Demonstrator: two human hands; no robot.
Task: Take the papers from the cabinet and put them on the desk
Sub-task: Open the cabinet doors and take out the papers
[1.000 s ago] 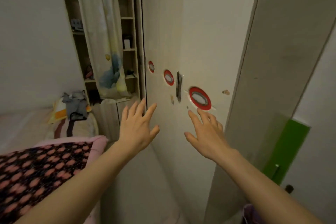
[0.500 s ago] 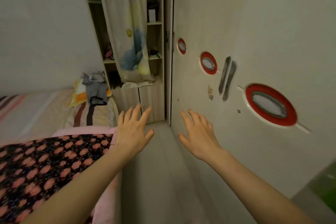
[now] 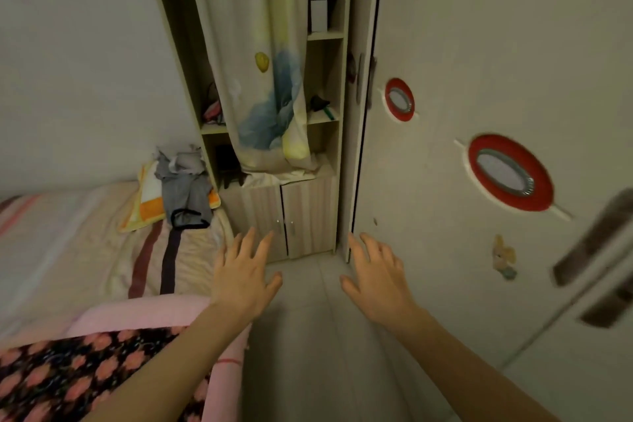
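Observation:
A low wooden cabinet (image 3: 294, 216) with two shut doors and small knobs stands at the foot of a tall open shelf unit (image 3: 325, 79), straight ahead. My left hand (image 3: 245, 274) is held out in front of its doors, fingers spread, holding nothing. My right hand (image 3: 375, 276) is held out beside it, close to the wardrobe's edge, also empty with fingers apart. No papers and no desk are in view.
A white wardrobe (image 3: 479, 113) with red-ringed oval windows and dark handles fills the right. A bed (image 3: 85, 250) with striped sheet, pink patterned blanket and folded clothes lies on the left. A light curtain (image 3: 260, 79) hangs over the shelves. A narrow strip of tiled floor (image 3: 308, 336) runs between.
The view has swung left and moved forward along the wardrobe toward the shelf unit; the low cabinet is now nearer. Both hands stay outstretched and empty.

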